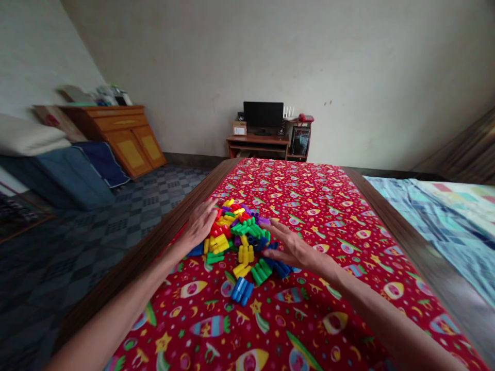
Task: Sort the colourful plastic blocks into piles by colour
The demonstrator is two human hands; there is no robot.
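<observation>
A heap of bright plastic toy blocks (242, 229), shaped like short joined tubes in red, yellow, green, blue and purple, lies on a red patterned cloth (309, 335). My left hand (201, 222) rests against the heap's left side, fingers stretched forward and holding nothing that I can see. On the other side, my right hand (290, 245) has its fingers and thumb apart, beside purple and dark blue blocks. Nearer to me, a blue block (242, 291) and a green block (262, 272) lie at the front of the pile. Some dark blue blocks are partly hidden by my right hand.
The cloth covers a table with a dark wooden edge (127, 278). Beyond stands a desk (257, 141) with a monitor (263, 114). A wooden cabinet (127, 136) is at the far left. A bed with a light blue sheet (429, 226) lies to the right.
</observation>
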